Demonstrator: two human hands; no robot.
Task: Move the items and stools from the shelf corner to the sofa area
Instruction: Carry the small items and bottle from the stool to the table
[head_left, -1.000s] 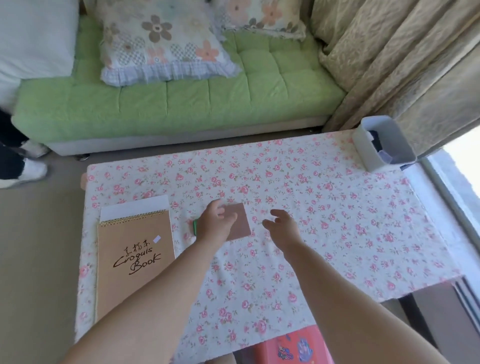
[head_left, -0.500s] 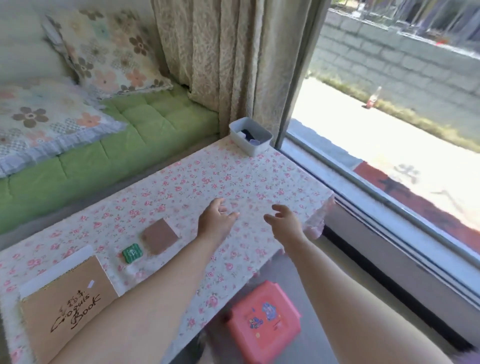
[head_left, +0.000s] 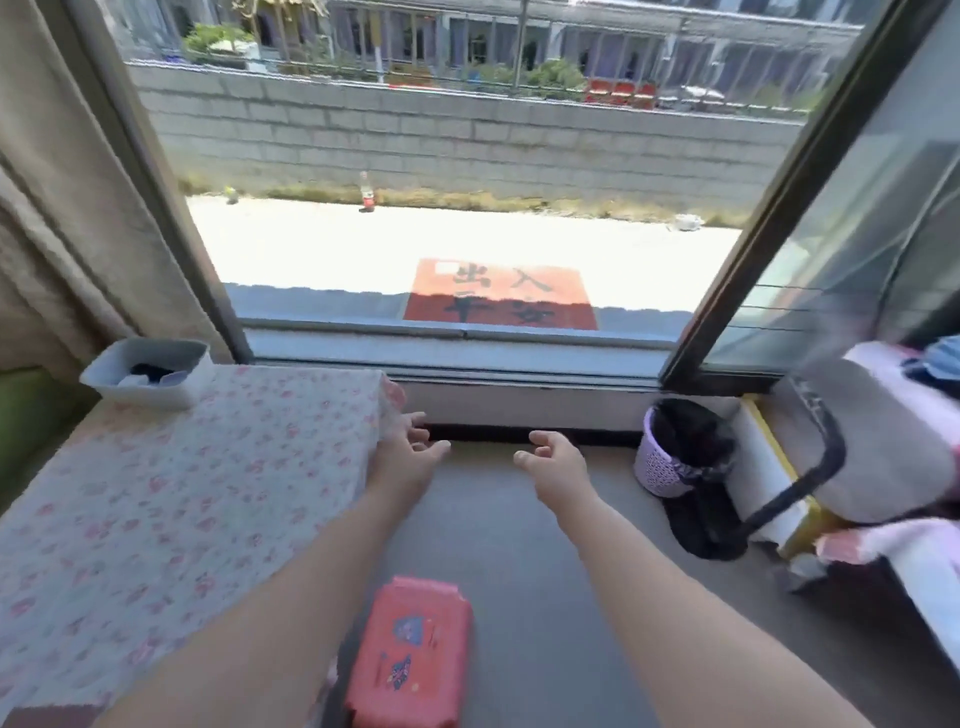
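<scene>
Where the beige curtain (head_left: 78, 218) is hanging down the far left, a strip of green sofa (head_left: 21, 415) is showing beneath it. Next to that the worktop (head_left: 171, 519), covered in a cloth with small pink flowers, is filling the lower left. A small white bin (head_left: 156, 397) is sitting on its far corner, with dark bits inside that are too blurred to name.

The left hand (head_left: 408, 460) is reaching forward just past the worktop's right edge, near that far corner. Its fingers are lying relaxed and slightly spread, gripping nothing; whether it is brushing the cloth I cannot tell. Below it, between the two forearms, the red stool (head_left: 410, 654) is standing on the grey floor (head_left: 519, 571) just beside the worktop, its stickered top facing up, and neither hand is touching it. The right hand (head_left: 558, 467) is hovering over the floor a little apart from the left, fingers loosely curled and parted, also holding nothing.

Beyond both hands the window (head_left: 467, 156) is letting in bright light, and a red mat (head_left: 501, 296) is lying on the pavement outside. Further right a purple wastebasket (head_left: 660, 467) lined with a black bag is standing by the sill. At the far right a grey seat (head_left: 883, 441) with a black frame is standing beside pink fabric (head_left: 909, 540).
</scene>
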